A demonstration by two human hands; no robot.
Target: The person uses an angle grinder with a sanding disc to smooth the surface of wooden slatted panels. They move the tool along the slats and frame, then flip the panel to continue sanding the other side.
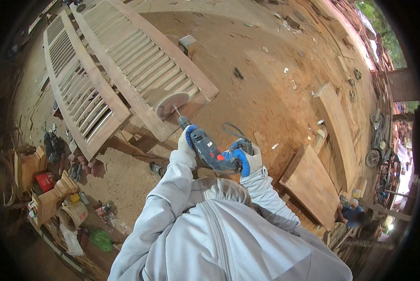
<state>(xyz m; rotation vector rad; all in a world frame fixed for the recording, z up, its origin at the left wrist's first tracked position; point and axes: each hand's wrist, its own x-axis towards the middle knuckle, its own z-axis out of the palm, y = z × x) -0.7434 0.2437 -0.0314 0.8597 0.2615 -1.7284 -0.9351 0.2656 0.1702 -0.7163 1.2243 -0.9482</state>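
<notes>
Both hands hold a dark electric drill (207, 148) with a round sanding disc (171, 105) on its front. My left hand (187, 141), in a white and blue glove, wraps round the drill's body near the chuck. At the rear, my right hand (245, 156), gloved the same way, grips the handle, where a cable loops out. The disc lies over the near end of a slatted wooden panel (142, 61), at its end rail; whether it spins I cannot tell. Left of it lies a second, narrower slatted wooden panel (76, 79).
Wooden boards (310, 185) and a long curved plank (336, 133) lie at the right. A small block (188, 43) stands beside the wide panel. At lower left are a bucket (73, 213), a red container (45, 181) and wood pieces. Another person (352, 214) is at far right, near a motorbike (376, 140).
</notes>
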